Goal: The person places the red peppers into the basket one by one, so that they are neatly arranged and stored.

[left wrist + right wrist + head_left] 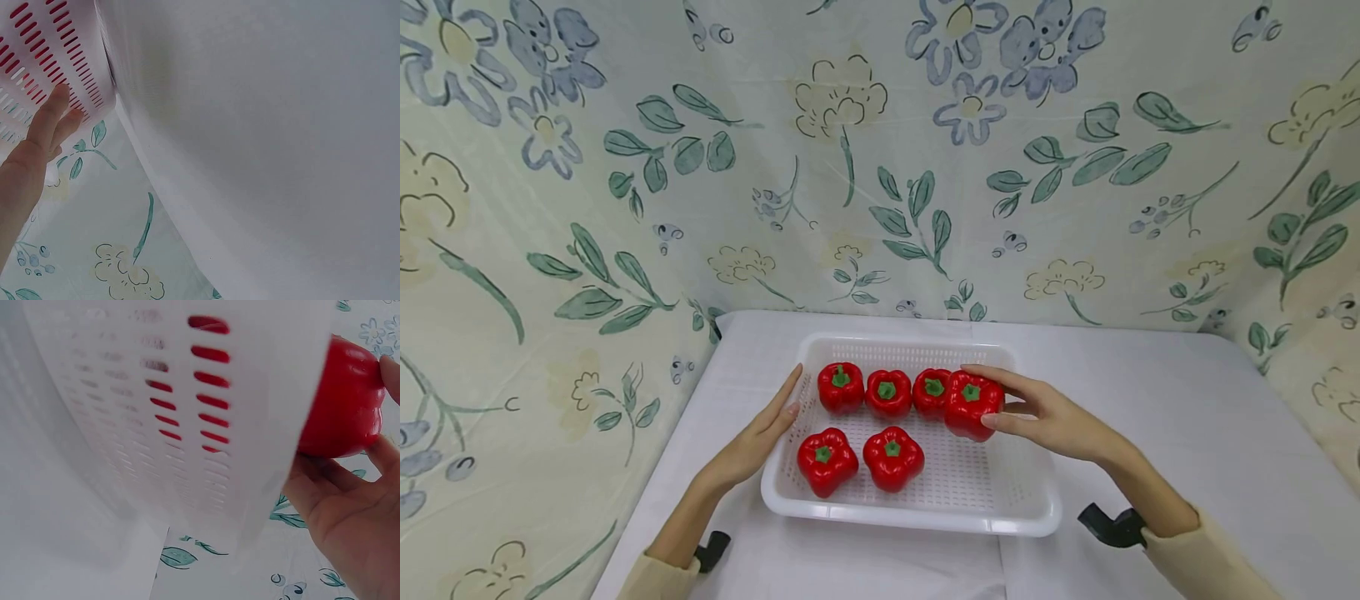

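A white plastic basket (917,521) with slotted walls holds several red bell peppers with green stems. My right hand (1054,417) grips one bell pepper (968,408) between thumb and fingers at the basket's right part. In the right wrist view that pepper (347,403) shows above the basket's rim, with the hand (356,515) around its side. The held pepper partly covers another pepper (929,392) in the back row. Straight fingers of my left hand (752,442) rest along the basket's left side; in the left wrist view this hand (40,137) lies against the slotted wall (81,37).
Two more peppers, a left one (840,388) and a middle one (888,395), sit in the back row. At the front stand a left pepper (827,463) and a right pepper (893,460). A white cloth (1150,392) covers the table, with floral fabric (925,250) hanging behind it.
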`<state>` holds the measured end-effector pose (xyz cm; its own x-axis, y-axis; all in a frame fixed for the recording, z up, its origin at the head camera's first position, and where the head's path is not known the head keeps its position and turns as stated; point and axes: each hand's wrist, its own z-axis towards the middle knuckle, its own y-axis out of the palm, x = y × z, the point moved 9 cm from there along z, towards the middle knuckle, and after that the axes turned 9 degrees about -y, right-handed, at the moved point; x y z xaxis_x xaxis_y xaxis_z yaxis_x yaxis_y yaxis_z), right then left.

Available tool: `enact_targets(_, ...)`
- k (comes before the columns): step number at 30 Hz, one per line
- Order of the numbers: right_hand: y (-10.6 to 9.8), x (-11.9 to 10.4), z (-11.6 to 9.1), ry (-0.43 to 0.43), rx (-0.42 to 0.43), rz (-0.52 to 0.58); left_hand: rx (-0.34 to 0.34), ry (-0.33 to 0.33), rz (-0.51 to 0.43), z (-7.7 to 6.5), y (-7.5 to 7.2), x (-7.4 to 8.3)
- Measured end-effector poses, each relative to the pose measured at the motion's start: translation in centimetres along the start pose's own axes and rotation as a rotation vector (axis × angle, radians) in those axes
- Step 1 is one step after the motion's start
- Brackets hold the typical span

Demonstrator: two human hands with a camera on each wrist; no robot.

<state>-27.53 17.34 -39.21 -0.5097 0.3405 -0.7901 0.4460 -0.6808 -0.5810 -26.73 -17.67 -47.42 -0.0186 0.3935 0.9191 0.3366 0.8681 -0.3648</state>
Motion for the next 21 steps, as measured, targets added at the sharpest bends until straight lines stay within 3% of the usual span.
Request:
enact_targets(9, 2.1, 0.8, -0.4, 0.048, -0.057, 0.003, 0.0, -0.001, 0.003, 0.1, 0.0, 0.0)
enact_targets(21, 4.1, 0.8, -0.3, 0.015, -0.152, 0.012, 0.005, 0.004, 0.002, 0.1, 0.0, 0.1)
